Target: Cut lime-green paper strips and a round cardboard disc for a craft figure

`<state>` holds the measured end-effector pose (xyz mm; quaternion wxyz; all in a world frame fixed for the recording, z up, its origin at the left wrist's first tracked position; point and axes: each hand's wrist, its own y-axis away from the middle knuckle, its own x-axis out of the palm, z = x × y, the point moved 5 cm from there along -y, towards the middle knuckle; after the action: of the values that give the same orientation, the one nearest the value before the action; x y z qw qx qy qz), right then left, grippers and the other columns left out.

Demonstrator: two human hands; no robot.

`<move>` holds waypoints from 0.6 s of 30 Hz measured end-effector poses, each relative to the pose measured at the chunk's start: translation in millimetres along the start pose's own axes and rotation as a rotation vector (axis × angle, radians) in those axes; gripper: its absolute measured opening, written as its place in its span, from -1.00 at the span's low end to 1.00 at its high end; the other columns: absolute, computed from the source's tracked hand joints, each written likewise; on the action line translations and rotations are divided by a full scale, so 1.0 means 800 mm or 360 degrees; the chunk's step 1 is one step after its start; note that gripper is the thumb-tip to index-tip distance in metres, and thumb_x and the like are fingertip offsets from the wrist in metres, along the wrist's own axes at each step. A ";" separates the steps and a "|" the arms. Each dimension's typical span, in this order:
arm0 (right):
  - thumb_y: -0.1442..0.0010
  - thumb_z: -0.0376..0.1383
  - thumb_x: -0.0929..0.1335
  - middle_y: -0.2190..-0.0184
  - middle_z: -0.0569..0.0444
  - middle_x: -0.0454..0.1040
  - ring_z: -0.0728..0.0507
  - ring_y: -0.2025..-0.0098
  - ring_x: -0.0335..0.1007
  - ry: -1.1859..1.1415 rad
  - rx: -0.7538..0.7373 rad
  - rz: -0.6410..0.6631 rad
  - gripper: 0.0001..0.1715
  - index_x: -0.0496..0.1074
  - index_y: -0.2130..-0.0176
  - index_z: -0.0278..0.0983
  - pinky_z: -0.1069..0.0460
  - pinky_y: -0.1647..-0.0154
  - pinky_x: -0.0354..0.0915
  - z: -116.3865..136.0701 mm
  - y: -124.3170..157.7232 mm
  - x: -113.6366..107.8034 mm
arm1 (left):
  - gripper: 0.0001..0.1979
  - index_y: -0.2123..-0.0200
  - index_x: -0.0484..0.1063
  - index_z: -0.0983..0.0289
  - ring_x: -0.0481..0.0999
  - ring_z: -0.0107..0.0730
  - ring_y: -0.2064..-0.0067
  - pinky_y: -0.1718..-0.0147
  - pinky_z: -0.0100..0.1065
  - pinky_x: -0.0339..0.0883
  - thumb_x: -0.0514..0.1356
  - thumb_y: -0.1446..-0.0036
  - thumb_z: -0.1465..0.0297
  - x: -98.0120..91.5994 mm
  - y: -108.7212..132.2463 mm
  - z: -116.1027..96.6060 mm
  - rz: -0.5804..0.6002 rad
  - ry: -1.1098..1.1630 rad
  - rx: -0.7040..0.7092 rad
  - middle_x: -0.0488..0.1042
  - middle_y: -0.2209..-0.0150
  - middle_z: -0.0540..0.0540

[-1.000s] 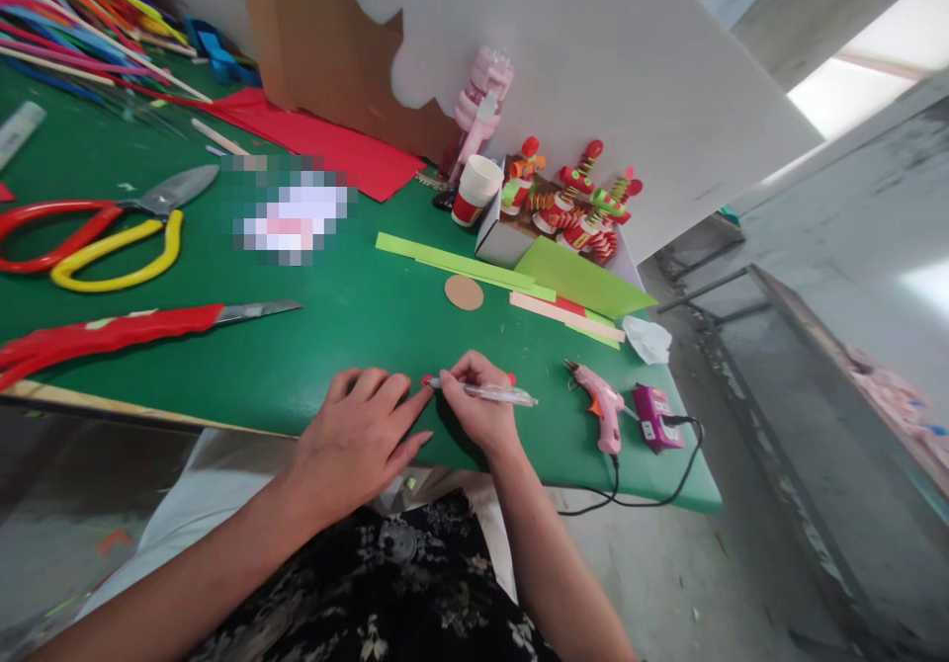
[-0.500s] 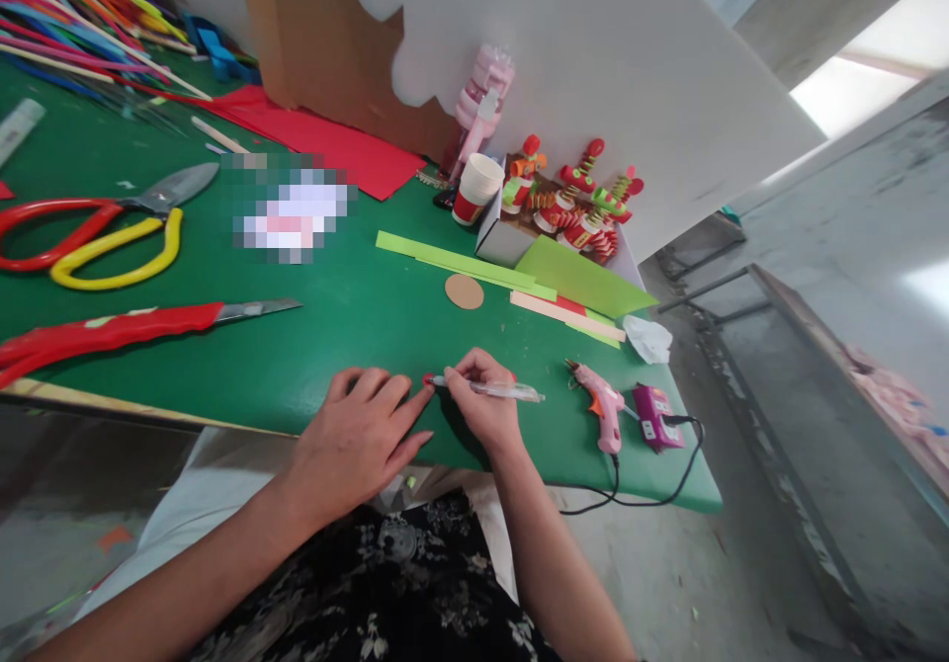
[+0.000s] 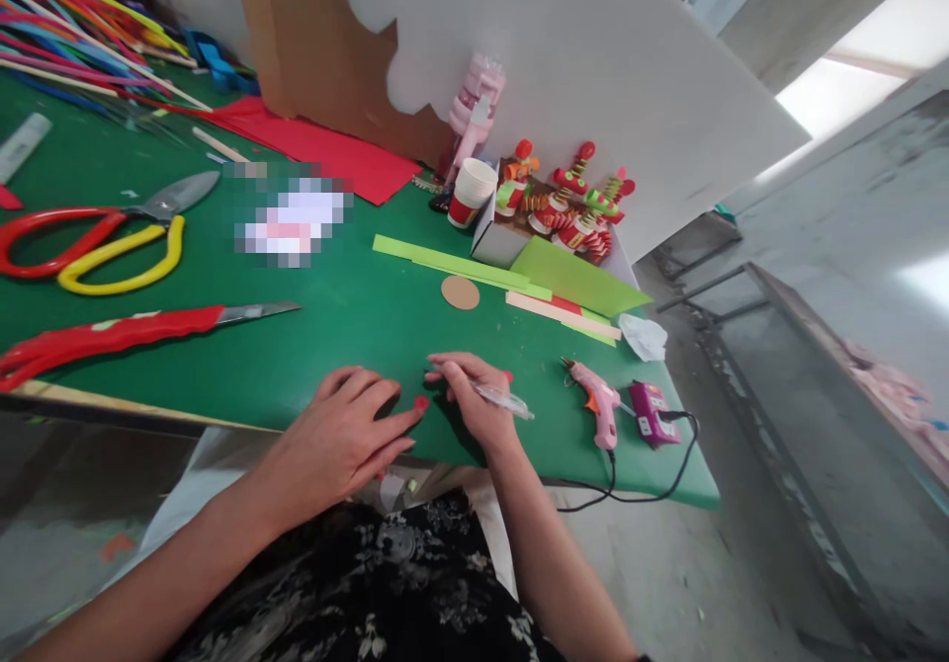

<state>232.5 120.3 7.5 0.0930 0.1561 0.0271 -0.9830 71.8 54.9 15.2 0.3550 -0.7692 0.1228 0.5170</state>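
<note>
My right hand [image 3: 474, 400] is closed around a clear-barrelled pen [image 3: 510, 403], its tip end pointing left just above the green table [image 3: 356, 316]. My left hand [image 3: 337, 445] rests on the table near the front edge, fingers stretched out and slightly apart. Its index fingertip touches a small red paper disc [image 3: 421, 402]. The pen tip is a little above and to the right of that disc, apart from it. Another bit of red [image 3: 508, 376] shows behind my right hand, mostly hidden. A brown cardboard oval [image 3: 461, 292] lies farther back.
Red-and-yellow scissors [image 3: 126, 237] and a red-handled cutter [image 3: 148, 331] lie left. Green paper strips [image 3: 460, 262] lie behind the oval. A pink glue gun [image 3: 599, 400] and purple power block [image 3: 653, 413] with cable stand right. A box [image 3: 495, 237] holds several cup figures beside a paper cup [image 3: 473, 193].
The pen tip has lifted off the red disc and moved slightly up, with the pen tilting more. My left hand has shifted a little left and down, the disc staying at its fingertip.
</note>
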 end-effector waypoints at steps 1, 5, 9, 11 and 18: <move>-0.24 -0.04 0.33 0.37 0.07 0.64 -0.11 0.36 0.56 0.0047 -0.0027 0.0084 -0.68 0.58 0.23 -0.16 0.02 0.30 0.40 0.002 0.001 0.003 | -0.71 -0.02 0.50 0.13 0.36 -0.14 0.07 0.08 -0.11 0.22 0.04 -0.35 0.28 0.000 0.001 0.002 0.0015 0.0016 0.0003 0.46 0.14 0.14; -0.30 -0.03 0.30 0.32 0.08 0.66 -0.15 0.21 0.61 0.0090 -0.0102 0.0235 -0.65 0.59 0.22 -0.15 -0.03 0.10 0.42 0.007 0.006 0.008 | -0.71 -0.02 0.49 0.08 0.37 -0.13 0.03 0.08 -0.12 0.23 0.04 -0.36 0.27 -0.002 0.005 0.008 0.0053 0.0079 0.0000 0.46 0.10 0.13; -0.32 0.04 0.26 0.38 0.08 0.66 -0.15 0.24 0.60 0.0085 -0.0137 0.0246 -0.55 0.59 0.23 -0.16 -0.04 0.12 0.42 0.006 0.008 0.006 | -0.71 -0.03 0.49 0.03 0.37 -0.15 0.00 0.08 -0.14 0.23 0.04 -0.36 0.30 -0.002 0.005 0.012 0.0075 0.0116 -0.0009 0.47 0.07 0.12; -0.33 0.08 0.24 0.41 0.08 0.65 -0.15 0.24 0.59 0.0098 -0.0142 0.0257 -0.50 0.59 0.24 -0.17 -0.03 0.14 0.41 0.006 0.009 0.005 | -0.72 -0.01 0.50 0.03 0.38 -0.17 0.00 0.07 -0.15 0.24 0.05 -0.35 0.31 -0.003 0.005 0.013 0.0073 0.0137 0.0004 0.48 0.06 0.12; -0.36 0.01 0.21 0.45 0.10 0.62 -0.13 0.26 0.57 0.0239 -0.0169 0.0282 -0.51 0.58 0.29 -0.18 0.00 0.13 0.38 0.012 0.010 0.006 | -0.72 -0.01 0.50 0.05 0.37 -0.17 0.00 0.07 -0.14 0.23 0.04 -0.35 0.30 -0.005 0.004 0.017 0.0047 0.0159 0.0041 0.49 0.09 0.12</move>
<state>226.6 110.4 14.6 0.1853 0.2259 0.0720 -0.9536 58.5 60.7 14.5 0.3505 -0.7875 0.1584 0.4816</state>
